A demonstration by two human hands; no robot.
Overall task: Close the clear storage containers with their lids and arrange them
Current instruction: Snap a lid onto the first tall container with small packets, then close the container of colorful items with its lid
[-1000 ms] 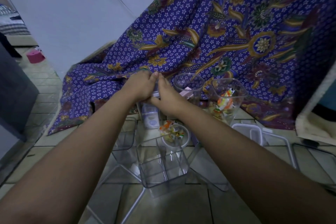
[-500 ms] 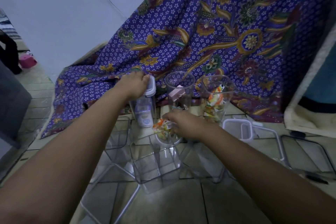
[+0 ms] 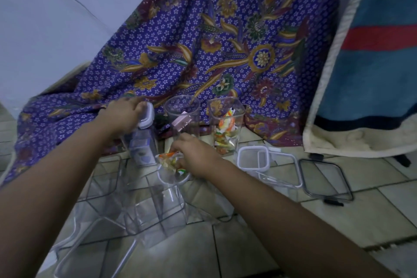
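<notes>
Gripping the white lid (image 3: 146,115) on the far-left container (image 3: 142,142), the left hand (image 3: 123,114) curls its fingers over it; right hand (image 3: 194,153) fingers pinch the near round jar (image 3: 172,169) of sweets.

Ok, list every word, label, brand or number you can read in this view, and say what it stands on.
No text can be read anywhere in this view.
Packet inside the lidded container: purple and white, any print too blurred to read.
Wrappers in the square container: colours only, no letters legible.
Wrappers in the small round container under the right hand: blurred, unreadable.
Patterned cloth: flowers and leaves, no writing.
</notes>
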